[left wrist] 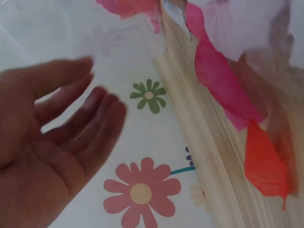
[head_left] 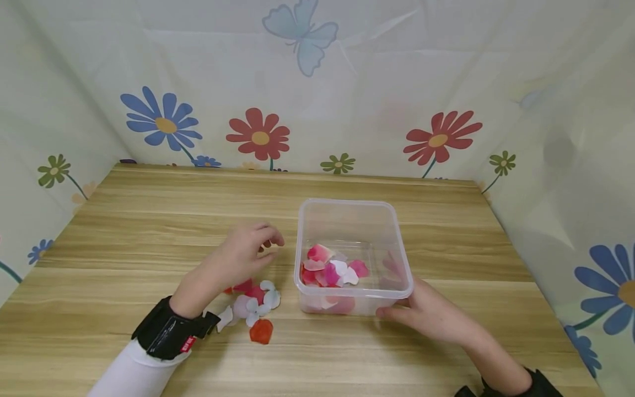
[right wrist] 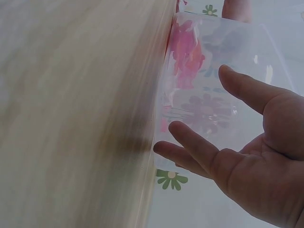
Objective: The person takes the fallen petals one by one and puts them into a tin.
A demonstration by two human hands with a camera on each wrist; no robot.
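The clear box [head_left: 353, 220] stands on the worktop [head_left: 149, 220], right of the middle, upright and lidless, with a layer of pink, red and white petals [head_left: 331, 267] on its floor. Its near edge lies close to the person; its far edge leaves a broad strip of bare wood before the flowered sheet [head_left: 347, 82] that walls the worktop at the back and on both sides.

The right hand [head_left: 426, 314] rests at the box's near right corner. Its fingers [right wrist: 199, 147] are straight and spread, the tips against the clear wall; they curl round nothing. In the right wrist view the thumb stands apart from the other fingers and the wall shows between them.

The left hand [head_left: 243, 253] hovers just left of the box, apart from its wall. In the left wrist view the palm is open, the fingers [left wrist: 95, 118] loosely bent and holding nothing. Whether a fingertip touches the box cannot be told.

Below and just behind this hand lies a loose heap [head_left: 255, 300] of petals on the worktop, pink, white and red, near the wrist. 1 red petal [head_left: 261, 331] lies at the heap's near edge, a little apart from the rest.

Bare wood runs wide to the left of the heap as far as the sheet, and a narrower strip lies between the box and the right-hand sheet.
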